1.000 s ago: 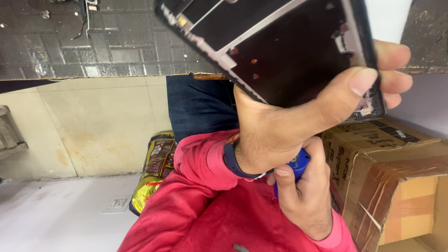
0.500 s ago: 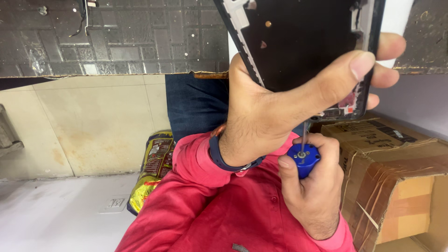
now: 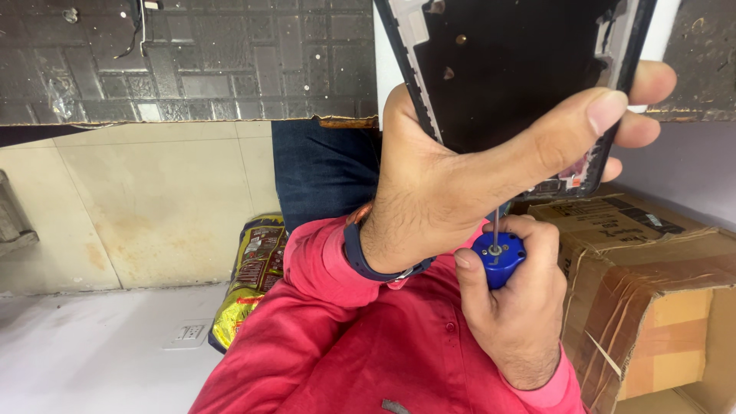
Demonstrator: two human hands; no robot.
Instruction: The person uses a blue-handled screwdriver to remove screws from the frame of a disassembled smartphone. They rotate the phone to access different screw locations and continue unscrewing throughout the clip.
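A person in a red shirt holds a dark phone frame [image 3: 521, 69] up near the camera. The left hand [image 3: 460, 184] grips it by the edges, thumb pressed across the inner face and fingers curled behind the far side. Just below, the right hand [image 3: 514, 307] is closed around the blue handle of a small screwdriver [image 3: 497, 257], whose thin shaft points up to the frame's lower edge. This looks like work on a screw there, though the tip is hidden behind the thumb. Next comes steadying the frame and turning the handle squarely. A taped cardboard box [image 3: 652, 299] sits right, a yellow snack packet [image 3: 249, 284] left.
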